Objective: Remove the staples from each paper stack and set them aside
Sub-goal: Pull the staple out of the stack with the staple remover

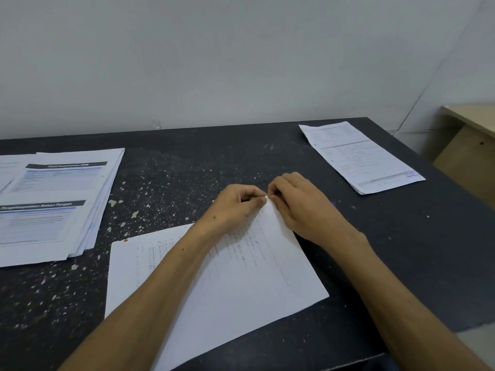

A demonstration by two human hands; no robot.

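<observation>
So I've got the white handwritten paper stack (241, 277) lying at a slant in front of me on the black paint-speckled table (187, 178), its far corner pointing toward 12 o'clock. Both my hands meet right at that corner. My left hand (235, 202) comes in from 7 o'clock with the forearm lying across the sheet, fingers curled, thumb and forefinger pinching the paper's tip. My right hand (297, 204) comes in from 4 o'clock, fingers curled too, fingertips nipping the same corner from the other side, so the two grips are basically touching each other. The staple itself is too tiny to make out under my fingers, can't tell if it's in or out.

Over at 10 o'clock there's a fanned pile of white printed sheets with dark header bars and blue tables (59, 204), well apart from my hands. At 2 o'clock, near the far right edge of the table, sits a thinner stack of white printed forms (361, 156), lying flat and turned at an angle. Past that, at 3 o'clock, a pale beige wooden desk (468, 135) stands beside the table against the grey-white wall (241, 62)
</observation>
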